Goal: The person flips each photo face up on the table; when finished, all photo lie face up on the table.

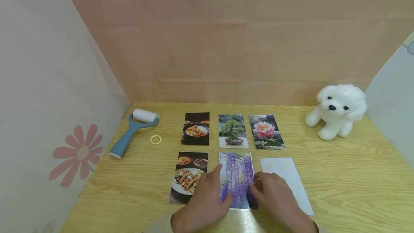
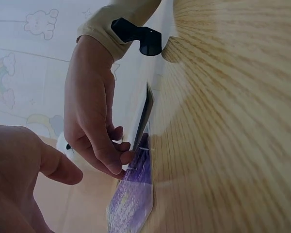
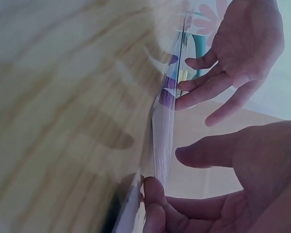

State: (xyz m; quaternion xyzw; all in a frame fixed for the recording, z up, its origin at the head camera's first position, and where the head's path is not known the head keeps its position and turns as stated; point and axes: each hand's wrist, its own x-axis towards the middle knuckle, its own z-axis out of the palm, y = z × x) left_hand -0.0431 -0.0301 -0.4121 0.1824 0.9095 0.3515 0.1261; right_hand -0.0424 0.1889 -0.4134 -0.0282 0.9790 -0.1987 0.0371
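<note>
A photo card of purple wisteria (image 1: 237, 175) lies on the table between both hands. My left hand (image 1: 209, 197) is at its left edge, beside the taco card (image 1: 185, 179), with fingers extended. On the other side, my right hand (image 1: 276, 191) touches the card's right edge with bent fingers. In the right wrist view its thumb (image 3: 203, 151) stays apart from the card's surface. A white card (image 1: 286, 175), blank side up, lies partly under the right hand. Behind these are a rice-bowl card (image 1: 196, 128), a bonsai card (image 1: 232, 128) and a peony card (image 1: 266, 130).
A lint roller (image 1: 129, 136) with a blue handle lies at the left, beside a small yellow ring (image 1: 156, 139). A white plush dog (image 1: 337, 110) sits at the back right. A pinkish-brown backdrop (image 1: 200, 53) stands behind the wooden table (image 1: 349, 175).
</note>
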